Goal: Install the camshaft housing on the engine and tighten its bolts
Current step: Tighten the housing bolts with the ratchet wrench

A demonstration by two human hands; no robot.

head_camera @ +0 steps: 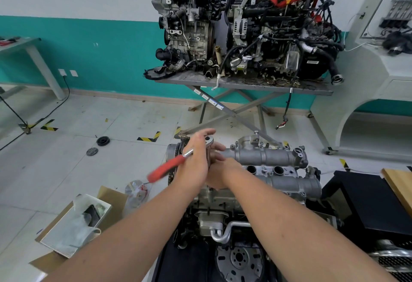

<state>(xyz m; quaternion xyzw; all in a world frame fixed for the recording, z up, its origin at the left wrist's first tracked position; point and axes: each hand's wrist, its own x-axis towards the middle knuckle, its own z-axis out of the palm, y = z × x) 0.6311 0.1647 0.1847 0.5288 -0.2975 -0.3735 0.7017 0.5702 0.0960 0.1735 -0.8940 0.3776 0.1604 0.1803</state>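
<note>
The engine [214, 214] stands right in front of me with the silver camshaft housing [267, 156] seated on top. Several bolts [264, 170] show along the housing. A ratchet wrench [169, 166] with a red handle stands on the housing's left end, its head [209, 141] up and its handle blurred, pointing down-left. My left hand [194, 163] holds the wrench just below the head, fingers reaching up past it. My right hand [219, 165] sits under the head, fingers wrapped round the socket extension, and is largely hidden behind the left hand.
A scissor-leg table [245, 83] behind carries two other engines [278, 29]. An open cardboard box [75, 221] and a plastic bag [136, 192] lie on the floor at my left. Black cases [367, 203] and a wooden board [399, 185] sit to the right.
</note>
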